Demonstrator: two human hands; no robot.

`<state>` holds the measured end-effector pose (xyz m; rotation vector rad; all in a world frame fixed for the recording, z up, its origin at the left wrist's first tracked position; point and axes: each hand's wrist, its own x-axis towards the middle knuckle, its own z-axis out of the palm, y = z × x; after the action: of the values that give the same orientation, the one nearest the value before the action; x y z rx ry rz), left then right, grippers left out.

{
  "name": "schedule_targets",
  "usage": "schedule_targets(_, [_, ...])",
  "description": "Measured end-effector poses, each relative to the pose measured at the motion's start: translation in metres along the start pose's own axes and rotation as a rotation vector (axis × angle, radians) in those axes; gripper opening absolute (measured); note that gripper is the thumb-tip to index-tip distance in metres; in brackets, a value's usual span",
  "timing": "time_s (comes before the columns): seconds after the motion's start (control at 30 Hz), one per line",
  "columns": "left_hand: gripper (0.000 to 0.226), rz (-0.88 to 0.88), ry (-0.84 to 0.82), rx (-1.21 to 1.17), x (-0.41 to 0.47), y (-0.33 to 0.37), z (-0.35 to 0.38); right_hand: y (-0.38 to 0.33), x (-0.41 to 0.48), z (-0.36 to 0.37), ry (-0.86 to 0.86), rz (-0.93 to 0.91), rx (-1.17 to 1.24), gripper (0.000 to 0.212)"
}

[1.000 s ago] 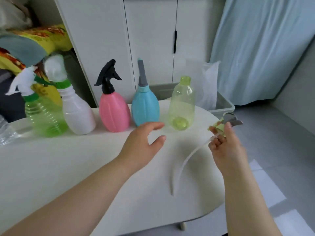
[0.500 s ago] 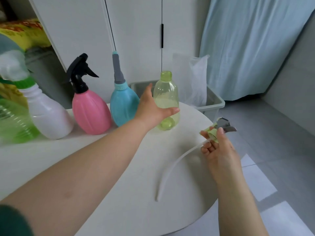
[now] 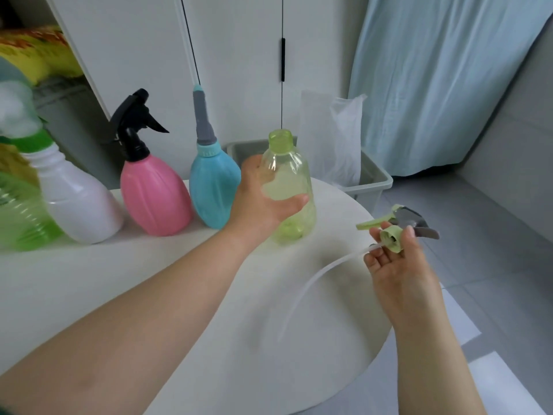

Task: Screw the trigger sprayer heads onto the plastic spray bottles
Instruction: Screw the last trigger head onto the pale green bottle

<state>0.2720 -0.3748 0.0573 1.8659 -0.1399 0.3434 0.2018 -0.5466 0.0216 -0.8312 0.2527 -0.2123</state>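
Observation:
A clear yellow-green bottle point(image 3: 291, 175) stands upright on the white table point(image 3: 149, 295), its neck uncapped. My left hand point(image 3: 260, 202) wraps around its middle. To the right, past the table's edge, my right hand point(image 3: 395, 265) holds a light green and grey trigger sprayer head point(image 3: 398, 226) by its screw collar. A long pale dip tube point(image 3: 314, 280) curves from the head down and left over the table. The head is apart from the bottle.
Along the table's back stand a blue bottle point(image 3: 214, 190), a pink bottle point(image 3: 154, 196) with a black sprayer, a white bottle point(image 3: 77, 202) and a green bottle point(image 3: 21, 217). A grey bin point(image 3: 374, 178) with a plastic bag sits behind the table. Cabinet doors rise behind.
My left hand reached forward from mid-table and closed around the yellow-green bottle. My right hand stayed with the sprayer head and turned its collar toward me.

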Motion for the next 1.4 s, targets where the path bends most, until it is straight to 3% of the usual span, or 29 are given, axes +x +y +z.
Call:
schedule_targets(0.17, [0.058, 0.057, -0.035, -0.082, -0.037, 0.014, -0.039, -0.008, -0.007, 0.007, -0.033, -0.073, 0.074, 0.023])
schedule_targets(0.37, [0.076, -0.003, -0.011, -0.001, -0.086, 0.022, -0.103, -0.016, -0.031, 0.015, -0.124, -0.16, 0.093, 0.019])
schedule_targets(0.5, [0.067, -0.002, -0.06, 0.033, -0.116, 0.026, -0.133, -0.025, -0.051, 0.027, -0.141, -0.185, 0.161, 0.013])
schedule_targets(0.67, [0.069, -0.041, -0.03, 0.0, -0.138, 0.021, -0.155, -0.049, -0.073, 0.068, -0.205, -0.234, 0.187, 0.03])
schedule_targets(0.87, [0.07, -0.111, -0.03, -0.071, -0.152, 0.0, -0.179, -0.06, -0.096, 0.121, -0.364, -0.291, 0.16, 0.022])
schedule_targets(1.0, [0.07, -0.128, -0.021, -0.131, -0.158, -0.009, -0.184, -0.051, -0.1, 0.146, -0.417, -0.28, 0.036, 0.029])
schedule_targets(1.13, [0.067, -0.13, 0.002, -0.164, -0.159, -0.011, -0.191, -0.043, -0.104, 0.169, -0.438, -0.282, -0.139, 0.014])
schedule_targets(1.4, [0.063, -0.12, -0.003, -0.162, -0.16, -0.01, -0.195, -0.004, -0.12, 0.211, -0.762, -0.191, -0.616, 0.016])
